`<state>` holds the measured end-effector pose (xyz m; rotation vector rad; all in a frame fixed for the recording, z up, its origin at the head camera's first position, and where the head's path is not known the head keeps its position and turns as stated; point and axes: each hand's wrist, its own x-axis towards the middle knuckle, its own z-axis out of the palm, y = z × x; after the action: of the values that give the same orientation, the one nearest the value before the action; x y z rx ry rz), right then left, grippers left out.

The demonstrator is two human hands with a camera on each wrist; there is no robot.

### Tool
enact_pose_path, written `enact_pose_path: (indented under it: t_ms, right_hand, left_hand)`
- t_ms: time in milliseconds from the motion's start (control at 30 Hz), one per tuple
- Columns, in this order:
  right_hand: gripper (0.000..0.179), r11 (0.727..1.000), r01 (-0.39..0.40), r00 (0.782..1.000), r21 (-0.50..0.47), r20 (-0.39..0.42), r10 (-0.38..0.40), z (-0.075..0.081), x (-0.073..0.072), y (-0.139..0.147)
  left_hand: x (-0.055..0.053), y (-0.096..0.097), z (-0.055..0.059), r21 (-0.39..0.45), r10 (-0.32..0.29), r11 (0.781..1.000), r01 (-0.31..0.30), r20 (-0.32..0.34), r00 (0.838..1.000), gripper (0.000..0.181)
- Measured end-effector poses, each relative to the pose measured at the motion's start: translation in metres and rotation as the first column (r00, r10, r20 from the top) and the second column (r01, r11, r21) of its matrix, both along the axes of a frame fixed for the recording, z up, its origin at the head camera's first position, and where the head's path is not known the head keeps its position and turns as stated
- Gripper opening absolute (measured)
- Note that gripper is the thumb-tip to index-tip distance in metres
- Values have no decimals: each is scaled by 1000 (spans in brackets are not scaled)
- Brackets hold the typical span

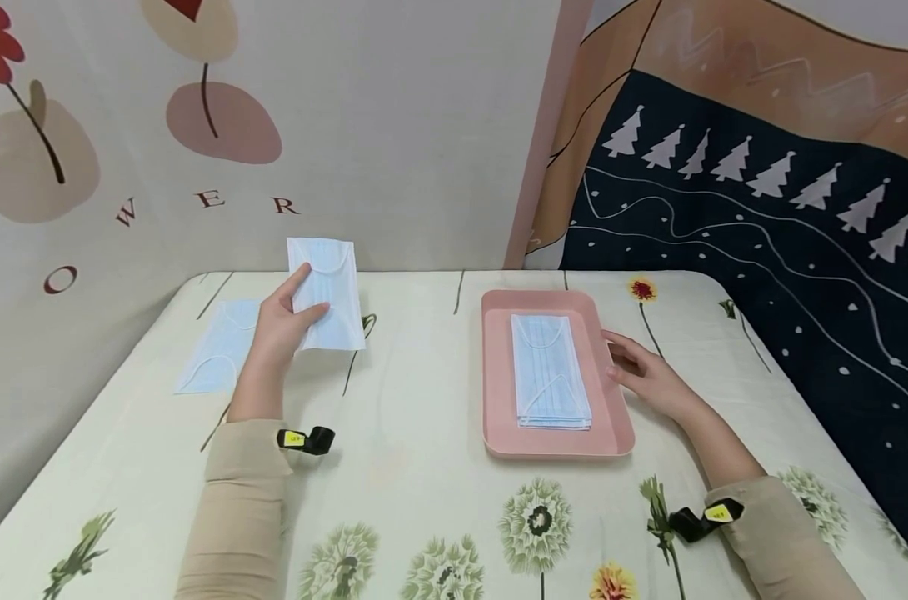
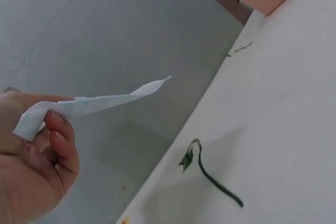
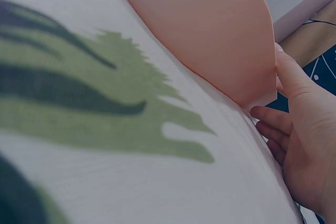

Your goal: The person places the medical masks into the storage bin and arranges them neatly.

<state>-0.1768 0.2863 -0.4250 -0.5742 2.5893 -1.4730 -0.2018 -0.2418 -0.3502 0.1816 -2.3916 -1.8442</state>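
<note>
My left hand (image 1: pixel 276 329) pinches a light blue face mask (image 1: pixel 336 308) between thumb and fingers, raised above the back left of the table. Edge-on in the left wrist view, that mask (image 2: pixel 100 105) looks thin and slightly bent. Another blue mask (image 1: pixel 212 358) lies flat on the table, partly hidden behind the left hand and forearm. A small stack of masks (image 1: pixel 551 375) lies lengthwise in a pink tray (image 1: pixel 496 437). Beside the tray's right wall rests my right hand (image 1: pixel 652 379), its relaxed fingertips right at the tray's outer side.
A pale flowered cloth (image 1: pixel 416 492) covers the table. Behind it hangs a printed white curtain (image 1: pixel 424 150), with a dark tree-patterned fabric (image 1: pixel 724 217) at the right. A small black wrist device (image 1: pixel 307 440) sits on each sleeve.
</note>
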Motion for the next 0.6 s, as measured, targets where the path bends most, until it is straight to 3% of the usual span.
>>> enact_pose_path:
  t_ms: [233, 600]
  right_hand:
    - [61, 1000, -3, 1000, 3, 1, 3, 1, 1, 0]
    - [61, 1000, -13, 1000, -9, -2, 13, 1, 1, 0]
  left_hand:
    - [4, 21, 11, 178, -42, 983, 53, -65, 997, 72]
    - [10, 53, 21, 252, -49, 965, 75, -111, 993, 72]
